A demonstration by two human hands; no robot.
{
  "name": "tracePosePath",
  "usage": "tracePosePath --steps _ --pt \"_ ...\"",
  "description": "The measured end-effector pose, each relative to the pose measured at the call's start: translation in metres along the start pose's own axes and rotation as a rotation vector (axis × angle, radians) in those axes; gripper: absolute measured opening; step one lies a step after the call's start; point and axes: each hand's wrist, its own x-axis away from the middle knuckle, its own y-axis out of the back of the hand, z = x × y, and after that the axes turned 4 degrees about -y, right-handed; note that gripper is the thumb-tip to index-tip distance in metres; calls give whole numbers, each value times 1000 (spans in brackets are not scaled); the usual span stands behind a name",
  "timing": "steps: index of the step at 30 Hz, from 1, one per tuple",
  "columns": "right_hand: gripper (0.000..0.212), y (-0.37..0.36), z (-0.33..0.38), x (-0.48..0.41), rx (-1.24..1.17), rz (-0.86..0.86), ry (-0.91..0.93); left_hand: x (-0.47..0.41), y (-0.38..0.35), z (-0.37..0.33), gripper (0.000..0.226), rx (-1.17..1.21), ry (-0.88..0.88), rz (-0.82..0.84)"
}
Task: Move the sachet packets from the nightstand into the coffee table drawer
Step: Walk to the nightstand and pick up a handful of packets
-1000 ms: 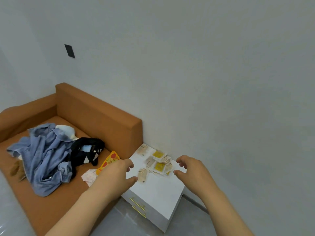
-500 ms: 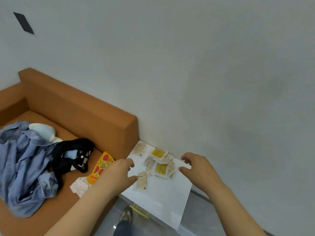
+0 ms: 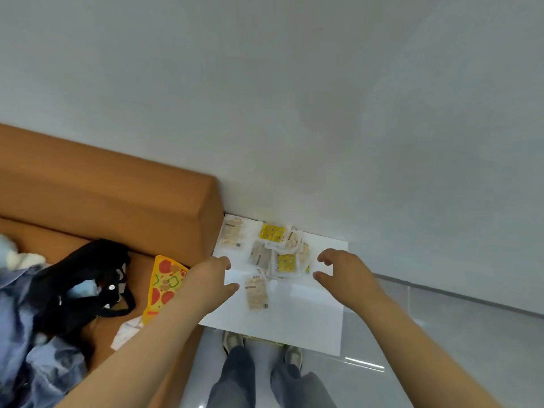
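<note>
Orange sofa [image 3: 103,189] against grey wall [image 3: 294,83] (glossy floor [image 3: 441,337])

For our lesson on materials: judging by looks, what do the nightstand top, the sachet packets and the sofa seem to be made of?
Nightstand top: likely glossy white laminate or lacquered board; it shows faint reflections.
Sachet packets: seemingly thin plastic film; pale crinkled edges round tan or yellow centres.
Sofa: matte orange-brown upholstery, fabric or faux leather, cannot tell.

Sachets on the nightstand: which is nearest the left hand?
The beige sachet lying alone nearest the front, just beside the left hand; the other sachets sit farther back by the wall.
</note>
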Motion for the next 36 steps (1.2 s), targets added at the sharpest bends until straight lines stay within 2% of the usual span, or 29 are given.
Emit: tracePosePath --steps 7,15,20,26,29,32,36 --pt "39 -36 -6 -85 -60 44 -119 -73 -60 21 57 20 37 141" --pt "46 -86 -19 -172 -58 86 -221 -126 -139 35 67 -2 40 198" --pt "58 -121 -21 -214 -34 77 -272 -153 -179 39 65 -37 32 148" --pt "78 -162 -10 -251 -114 7 -449 -165 -222 50 97 -114 23 -6" --pt "91 -176 -4 -258 -146 -53 -522 -168 -234 51 103 -130 38 -64" --pt "92 -184 -4 -263 -155 -112 -547 -172 -239 50 99 -126 50 -78" --pt "86 -192 -6 -269 -199 -142 -548 -174 -237 52 77 -78 29 -63"
